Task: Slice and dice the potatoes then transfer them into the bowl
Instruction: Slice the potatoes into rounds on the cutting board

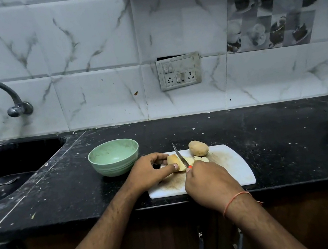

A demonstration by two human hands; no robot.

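Left hand point(149, 172) fingers curled round cut potato point(173, 162) on white cutting board point(235, 168), right hand point(209, 182) gripping knife point(180, 156) mid-slice, slices point(199, 158) beside whole potato point(198, 148), green bowl point(114, 157) just left, board flush with bench point(83, 193) front edge, open bench rightward.

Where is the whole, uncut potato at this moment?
In the head view, the whole brown potato sits at the far edge of the white plastic cutting board, just right of the steel knife blade and behind the pale cut potato slices.
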